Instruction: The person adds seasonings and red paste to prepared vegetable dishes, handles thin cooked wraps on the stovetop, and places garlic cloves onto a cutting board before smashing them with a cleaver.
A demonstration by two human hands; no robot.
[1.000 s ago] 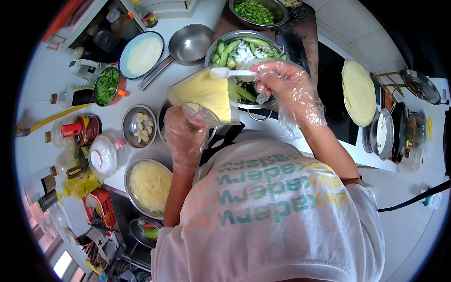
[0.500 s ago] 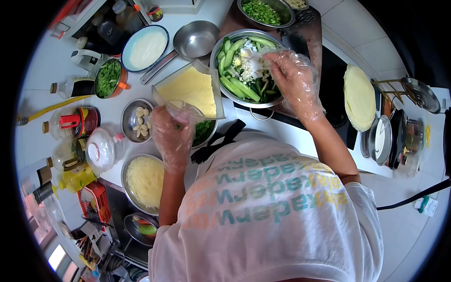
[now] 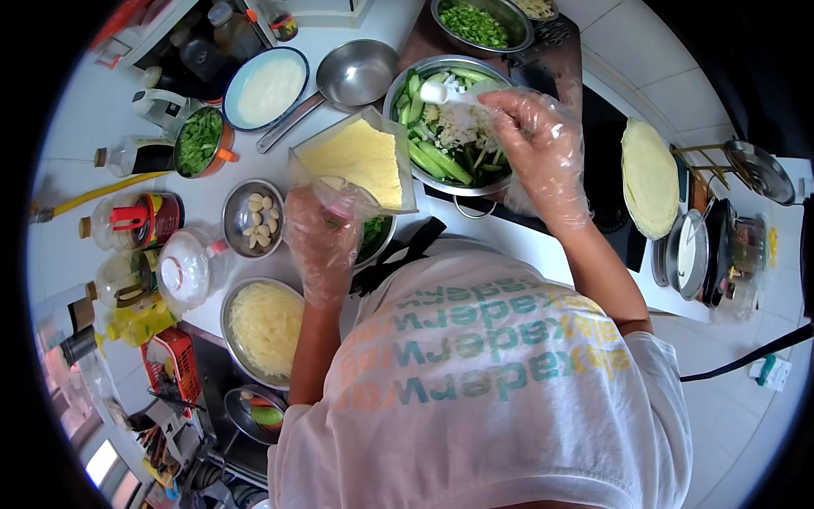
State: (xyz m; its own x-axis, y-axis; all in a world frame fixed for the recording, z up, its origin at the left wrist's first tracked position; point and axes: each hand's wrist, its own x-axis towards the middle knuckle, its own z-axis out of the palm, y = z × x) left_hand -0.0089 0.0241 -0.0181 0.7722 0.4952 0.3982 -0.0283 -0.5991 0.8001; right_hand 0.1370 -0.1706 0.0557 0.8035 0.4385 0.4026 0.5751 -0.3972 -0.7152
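My left hand [image 3: 324,237], in a clear plastic glove, is closed on a clear square container [image 3: 413,174] of yellow granules [image 3: 360,165], tilted beside a metal bowl. My right hand [image 3: 538,140], gloved too, pinches a small white spoon [image 3: 435,93] above that metal bowl [image 3: 398,85]. Inside the bowl are cucumber strips [image 3: 441,161], with chopped pale bits [image 3: 462,127] and some white matter on top. A bowl of leafy greens [image 3: 373,233] is partly hidden under the container and my left hand.
Around my left hand stand a bowl of garlic cloves [image 3: 259,222], a bowl of pale shreds [image 3: 267,327], a steel ladle [image 3: 360,72] and a white enamel dish [image 3: 270,89]. Chopped greens [image 3: 473,24] sit behind; stacked pancakes [image 3: 651,178] lie right. Bottles [image 3: 131,220] line the left.
The spoon has come up into clear view, its bowl now toward the left above the vegetables. Less white shows on the heap. My left hand still holds the container.
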